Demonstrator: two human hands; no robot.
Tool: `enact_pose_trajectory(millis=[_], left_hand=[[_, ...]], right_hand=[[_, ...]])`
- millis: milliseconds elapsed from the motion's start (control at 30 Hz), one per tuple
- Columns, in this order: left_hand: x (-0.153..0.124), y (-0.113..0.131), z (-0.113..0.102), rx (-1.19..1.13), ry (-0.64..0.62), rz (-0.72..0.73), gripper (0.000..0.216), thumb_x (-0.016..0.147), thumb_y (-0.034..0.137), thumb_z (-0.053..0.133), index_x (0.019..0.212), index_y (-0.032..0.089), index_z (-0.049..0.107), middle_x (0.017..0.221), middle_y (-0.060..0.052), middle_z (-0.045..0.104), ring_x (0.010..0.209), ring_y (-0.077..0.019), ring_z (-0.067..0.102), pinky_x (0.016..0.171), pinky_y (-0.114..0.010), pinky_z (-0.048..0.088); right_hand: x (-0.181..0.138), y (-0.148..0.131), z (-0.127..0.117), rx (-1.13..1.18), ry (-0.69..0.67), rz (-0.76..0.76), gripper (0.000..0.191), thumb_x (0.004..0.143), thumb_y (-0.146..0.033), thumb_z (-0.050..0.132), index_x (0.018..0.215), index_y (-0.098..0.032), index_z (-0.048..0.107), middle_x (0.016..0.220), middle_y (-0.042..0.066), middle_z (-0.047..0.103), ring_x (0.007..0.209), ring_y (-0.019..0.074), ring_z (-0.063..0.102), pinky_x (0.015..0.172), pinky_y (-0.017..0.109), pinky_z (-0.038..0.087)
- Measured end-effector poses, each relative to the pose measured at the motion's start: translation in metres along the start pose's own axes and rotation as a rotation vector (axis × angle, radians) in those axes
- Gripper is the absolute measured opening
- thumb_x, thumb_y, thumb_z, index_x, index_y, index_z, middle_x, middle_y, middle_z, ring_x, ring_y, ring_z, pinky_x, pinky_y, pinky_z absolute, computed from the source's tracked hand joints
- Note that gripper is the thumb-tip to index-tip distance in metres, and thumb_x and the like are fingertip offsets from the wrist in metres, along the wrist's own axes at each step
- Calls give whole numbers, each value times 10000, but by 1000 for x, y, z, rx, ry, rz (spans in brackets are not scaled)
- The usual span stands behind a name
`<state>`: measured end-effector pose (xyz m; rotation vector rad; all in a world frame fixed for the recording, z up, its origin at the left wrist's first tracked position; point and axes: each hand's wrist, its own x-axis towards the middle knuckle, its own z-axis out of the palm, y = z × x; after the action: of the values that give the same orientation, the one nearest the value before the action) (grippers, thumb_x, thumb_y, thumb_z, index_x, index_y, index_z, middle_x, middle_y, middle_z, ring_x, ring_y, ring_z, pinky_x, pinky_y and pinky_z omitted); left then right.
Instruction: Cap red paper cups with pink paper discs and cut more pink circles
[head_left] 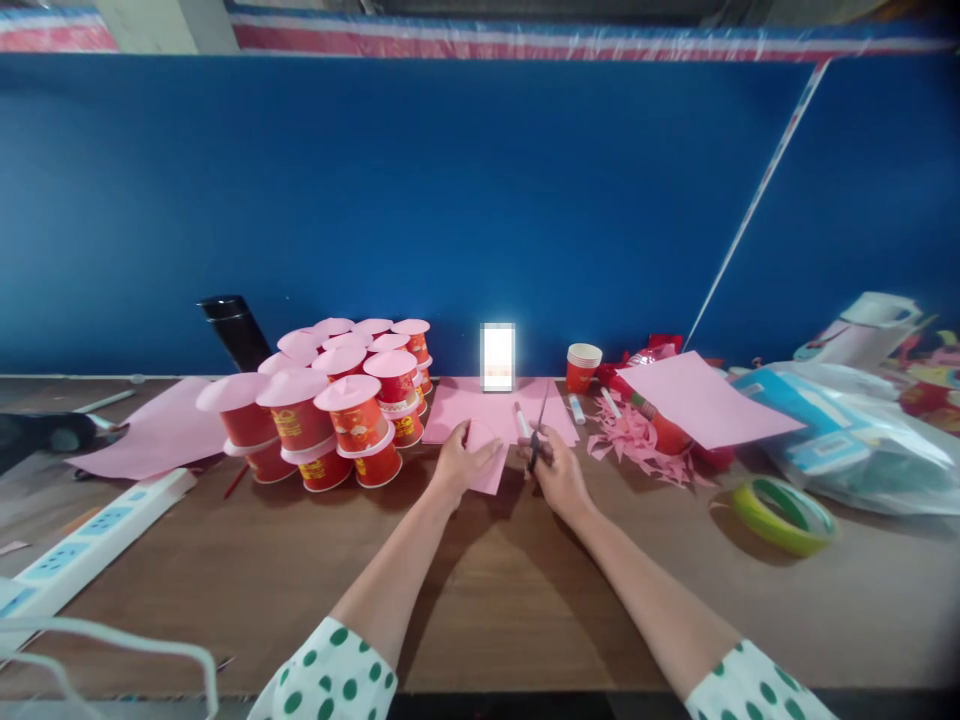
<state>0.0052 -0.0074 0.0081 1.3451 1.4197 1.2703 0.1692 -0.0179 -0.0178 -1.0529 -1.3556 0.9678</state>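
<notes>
My left hand point(457, 468) grips a small piece of pink paper point(489, 474) above the front of the table. In my right hand point(561, 472) is a pair of scissors point(543, 408), blades pointing up and away from me, a little apart from the paper. Pink sheets point(448, 402) lie flat behind both hands. A white marker-like stick point(521, 420) rests on them near the scissors, and a second stick point(576, 409) lies at their right edge. To the left stand red paper cups point(360, 425) in stacked pairs, topped with pink paper discs point(348, 392).
Right of the sheets are a cup stack point(583, 368), pink paper scraps point(637, 440), a raised pink sheet point(709, 400), a tape roll point(814, 538) and plastic bags point(870, 440). A power strip point(97, 535) and black bottle point(234, 330) are at left. A blue panel point(480, 200) closes the back.
</notes>
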Motion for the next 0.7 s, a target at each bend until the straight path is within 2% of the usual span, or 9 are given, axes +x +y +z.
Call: enact_pose_trajectory(millis=[100, 200, 433, 700], left_hand=[[-2, 3, 2, -282, -48, -110, 532, 635, 403, 721, 1075, 169, 535, 1054, -103, 629, 938, -217, 609, 825, -343, 480], [-4, 4, 3, -393, -112, -140, 541, 675, 480, 664, 1077, 146, 524, 1033, -119, 628, 899, -212, 619, 779, -328, 498], [-8, -6, 12, -140, -41, -95, 789, 639, 446, 710, 1288, 176, 352, 1264, -146, 500, 1127, -227, 511, 927, -332, 422], [-8, -7, 13, -70, -80, -24, 798, 638, 376, 720, 1314, 199, 334, 1321, -139, 444, 1204, -242, 437, 1000, -381, 348]], right_hand=[[1, -3, 0, 75, -15, 35, 520, 709, -358, 634, 1172, -199, 459, 946, 80, 642, 766, 181, 622, 553, 269, 528], [0, -6, 1, 146, -10, 69, 518, 643, -344, 708, 1093, -194, 501, 914, 61, 630, 750, 152, 598, 566, 236, 502], [-4, -9, 5, 356, -69, 176, 528, 602, -347, 751, 1059, -210, 525, 732, -18, 562, 580, 98, 540, 441, 181, 410], [-3, -12, 2, 346, -94, 216, 590, 567, -326, 771, 1084, -219, 509, 725, -42, 582, 558, 97, 563, 453, 188, 416]])
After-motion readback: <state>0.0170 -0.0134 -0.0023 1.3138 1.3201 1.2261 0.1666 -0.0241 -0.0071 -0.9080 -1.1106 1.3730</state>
